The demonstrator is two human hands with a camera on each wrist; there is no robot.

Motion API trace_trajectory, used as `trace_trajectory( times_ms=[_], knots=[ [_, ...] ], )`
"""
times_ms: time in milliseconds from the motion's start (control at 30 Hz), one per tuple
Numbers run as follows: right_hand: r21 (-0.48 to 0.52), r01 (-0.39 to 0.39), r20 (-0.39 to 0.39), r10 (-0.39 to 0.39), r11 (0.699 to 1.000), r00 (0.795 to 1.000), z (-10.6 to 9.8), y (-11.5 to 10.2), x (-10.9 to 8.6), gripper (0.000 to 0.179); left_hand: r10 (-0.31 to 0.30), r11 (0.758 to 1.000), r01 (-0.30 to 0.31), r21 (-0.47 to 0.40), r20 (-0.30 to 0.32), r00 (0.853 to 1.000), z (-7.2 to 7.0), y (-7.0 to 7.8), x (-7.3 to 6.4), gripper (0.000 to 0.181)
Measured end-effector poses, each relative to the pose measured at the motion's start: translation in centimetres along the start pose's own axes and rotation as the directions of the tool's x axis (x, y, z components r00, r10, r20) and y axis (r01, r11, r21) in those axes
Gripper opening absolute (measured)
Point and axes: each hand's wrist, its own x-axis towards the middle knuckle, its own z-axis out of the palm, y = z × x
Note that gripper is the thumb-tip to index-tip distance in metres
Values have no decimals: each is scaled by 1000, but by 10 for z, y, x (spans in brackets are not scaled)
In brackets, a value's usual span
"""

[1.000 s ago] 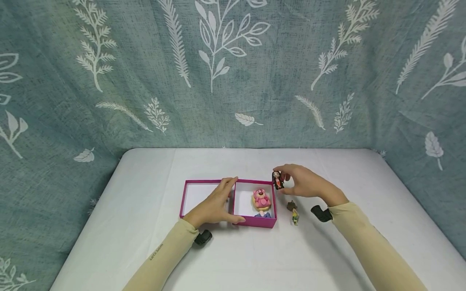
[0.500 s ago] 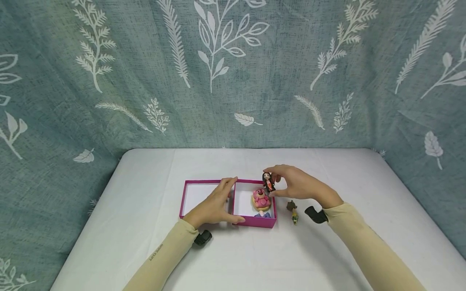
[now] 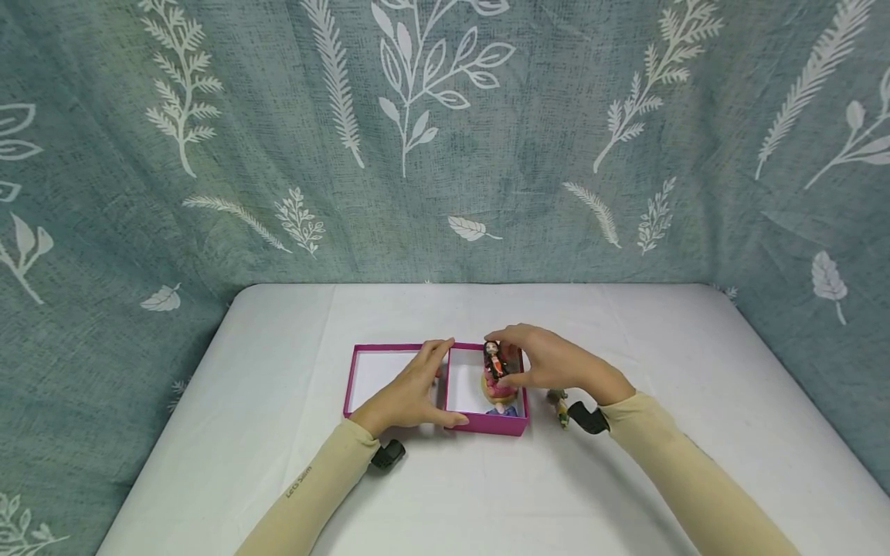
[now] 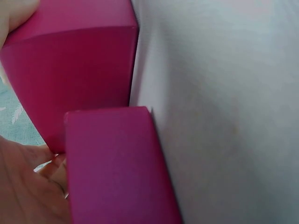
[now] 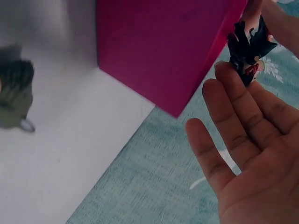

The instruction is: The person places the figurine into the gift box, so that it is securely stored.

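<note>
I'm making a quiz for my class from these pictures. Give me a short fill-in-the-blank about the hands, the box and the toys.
1. The right hand pinches a small dark-haired figurine above the ____ compartment of the magenta box.
2. The left hand rests on the box's middle ____.
3. The pink bear toy lies ____ the box.
4. The small green-and-brown toy lies on the white table, on the ____ side of the box.

Missing words: right; divider; inside; right

Dark-haired figurine (image 3: 494,360) upright over magenta box (image 3: 436,423)
</note>
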Motion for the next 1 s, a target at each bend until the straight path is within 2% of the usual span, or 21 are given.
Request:
trace_trajectory(
  times_ms=[133,400,667,833,1000],
  knots=[
    [6,23,9,-23,1000,1000,7,-4,5,65,7,1000,-7,4,-5,1000,0,-1,0,122],
    [-56,53,20,-52,997,998,18,-13,14,65,-7,1000,7,-2,-2,1000,0,1,0,121],
    [-105,119,-66,-126,987,990,33,-9,20,63,-1,1000,1,10,4,1000,-1,1,0,121],
    [-131,107,-90,-119,986,989,38,-11,23,63,11,1000,-11,8,-1,1000,0,1,0,120],
    [-116,88,-73,-97,989,993,42,-11,25,67,20,1000,-21,-7,-4,1000,0,1,0,120]
  ],
)
